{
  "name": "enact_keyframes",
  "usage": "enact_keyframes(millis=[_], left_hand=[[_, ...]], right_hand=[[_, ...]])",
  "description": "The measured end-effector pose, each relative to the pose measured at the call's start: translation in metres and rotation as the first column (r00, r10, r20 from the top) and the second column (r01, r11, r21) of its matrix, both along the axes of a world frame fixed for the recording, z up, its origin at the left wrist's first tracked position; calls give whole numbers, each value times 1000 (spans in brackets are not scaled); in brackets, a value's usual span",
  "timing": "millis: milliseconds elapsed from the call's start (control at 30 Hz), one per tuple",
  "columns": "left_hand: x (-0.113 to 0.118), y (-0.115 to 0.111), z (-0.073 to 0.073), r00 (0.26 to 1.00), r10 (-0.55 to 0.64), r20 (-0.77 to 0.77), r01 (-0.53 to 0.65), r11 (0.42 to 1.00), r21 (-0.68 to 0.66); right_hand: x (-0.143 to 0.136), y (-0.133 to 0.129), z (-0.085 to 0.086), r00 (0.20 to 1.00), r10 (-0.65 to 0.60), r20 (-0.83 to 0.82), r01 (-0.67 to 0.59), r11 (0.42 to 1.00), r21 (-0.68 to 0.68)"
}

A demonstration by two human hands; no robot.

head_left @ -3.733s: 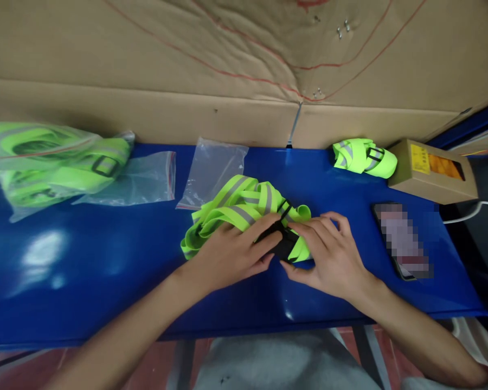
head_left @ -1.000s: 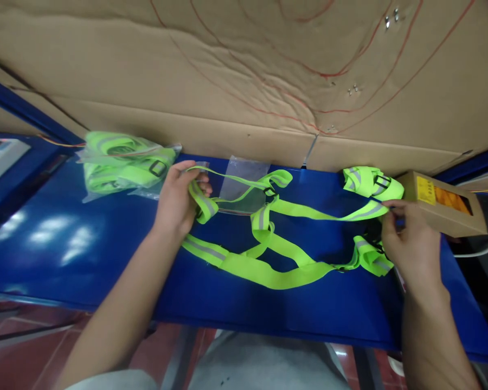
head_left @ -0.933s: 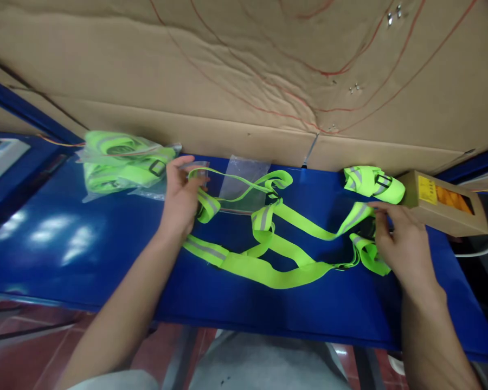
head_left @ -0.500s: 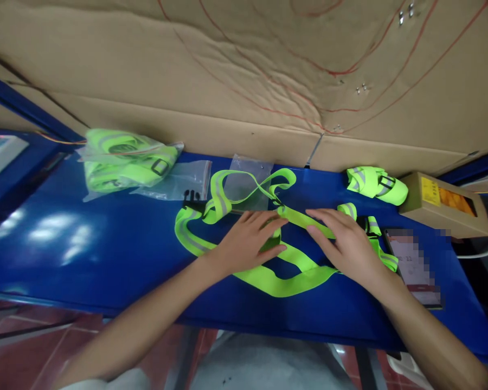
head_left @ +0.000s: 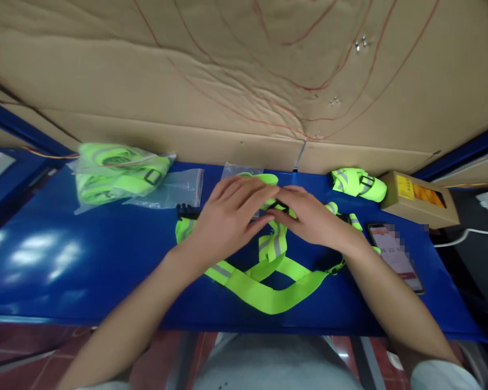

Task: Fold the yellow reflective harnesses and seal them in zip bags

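A fluorescent yellow-green reflective strap (head_left: 274,299) with grey stripes lies in loops on the blue table, partly lifted under my hands. My left hand (head_left: 236,214) bends over the strap's upper part, thumb and fingers closing on it from the left. Opposite it, my right hand (head_left: 311,219) grips the strap beside a small black buckle (head_left: 280,206). The fingertips of both hands nearly meet there and partly hide the buckle. A black clip (head_left: 185,211) shows left of my left hand. A short striped end (head_left: 274,246) hangs below the fingers.
At the back left sits a clear bag (head_left: 120,173) of similar straps, with an empty plastic bag (head_left: 174,189) beside it. A rolled strap (head_left: 358,184) and a cardboard box (head_left: 418,200) stand back right. A phone (head_left: 394,257) lies right. Cardboard (head_left: 187,124) walls the back.
Both hands have come together and moved up onto the strap near the buckle, lifting part of it. The left hand now covers the upper loop. The view has shifted slightly.
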State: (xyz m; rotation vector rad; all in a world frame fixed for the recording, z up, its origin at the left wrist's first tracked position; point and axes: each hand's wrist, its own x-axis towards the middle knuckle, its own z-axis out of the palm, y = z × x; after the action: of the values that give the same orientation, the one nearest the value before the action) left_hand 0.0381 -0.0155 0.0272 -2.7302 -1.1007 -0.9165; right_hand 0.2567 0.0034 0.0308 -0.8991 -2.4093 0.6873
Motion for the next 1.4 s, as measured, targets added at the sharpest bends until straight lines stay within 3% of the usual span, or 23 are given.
enact_keyframes(millis=[100,167,267,333,433,500,567,633,700,800,900,967,1100,1167,1300,1400], left_hand=[[-4,7,13,989,-82,-123,79,996,-34],[-8,8,19,988,-42,-150,47,998,30],[-14,4,30,995,96,-22,-92,988,125],[-14,1,34,992,114,54,-116,992,42],[-7,-1,28,999,-31,-21,26,979,-202],[-2,1,16,992,-97,-77,70,954,-291],[-2,4,5,998,-26,-61,12,976,-219],[-8,7,-2,991,128,36,-128,992,-11],[-19,9,-5,947,254,198,-292,937,193],[-36,13,-5,827,321,462,-474,840,265],[-48,21,-2,726,358,586,-569,792,221],[-55,28,0,660,401,636,-624,763,167],[-71,40,2,499,499,709,-665,745,-56],[-82,44,1,455,593,665,-705,696,-139],[-108,48,-2,371,852,369,-816,488,-309],[-123,50,-7,319,940,123,-871,341,-354]], right_hand=[[12,4,2,982,1,-187,-59,951,-305],[20,8,2,973,46,-226,-142,893,-428],[24,12,-2,972,186,-143,-231,859,-457],[22,14,-8,976,183,-120,-217,876,-431],[17,16,-15,970,66,-234,-162,894,-419],[17,17,-12,937,41,-346,-204,870,-448],[25,17,-3,883,69,-464,-319,813,-487],[39,18,8,841,79,-536,-383,787,-484],[56,20,17,879,72,-471,-311,836,-452],[75,26,14,998,19,-61,-41,924,-380],[80,34,-3,926,-34,375,184,910,-372],[79,39,-14,872,-34,488,249,889,-383],[87,48,-20,901,-41,433,228,892,-390],[99,52,-15,926,-75,371,231,888,-398],[131,52,4,962,-132,239,221,890,-398],[153,44,20,980,-174,96,199,850,-487]])
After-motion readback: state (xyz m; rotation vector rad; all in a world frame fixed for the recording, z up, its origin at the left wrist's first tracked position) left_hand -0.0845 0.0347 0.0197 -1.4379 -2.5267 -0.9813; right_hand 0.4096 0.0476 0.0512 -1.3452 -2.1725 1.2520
